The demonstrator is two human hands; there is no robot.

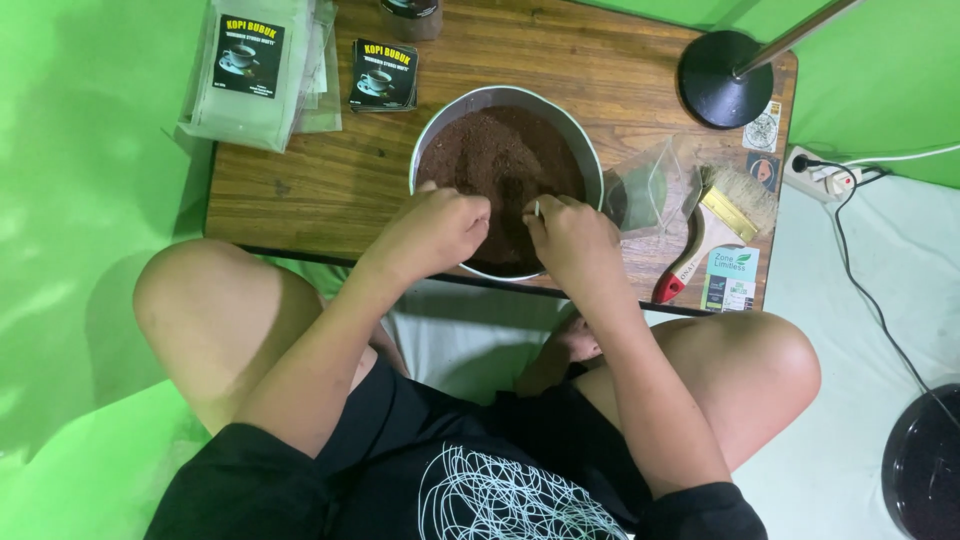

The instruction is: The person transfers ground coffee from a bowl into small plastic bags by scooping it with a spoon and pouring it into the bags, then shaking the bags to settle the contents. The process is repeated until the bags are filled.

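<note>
Sitting w/ low wood table [330, 180] on floor, green backdrop [90, 150] all round.

At the table's far left corner lay my stack of pale pouches [255, 70] with black rectangular labels; a small black label stack [384, 74] sat beside it. A green-and-white card [729, 279] lay near right.

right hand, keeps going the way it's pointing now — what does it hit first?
Probably the brown powder in the round metal bowl. The right hand points forward and slightly left over the near rim, something small and pale pinched in its fingers. Its height above the powder is unclear.
</note>
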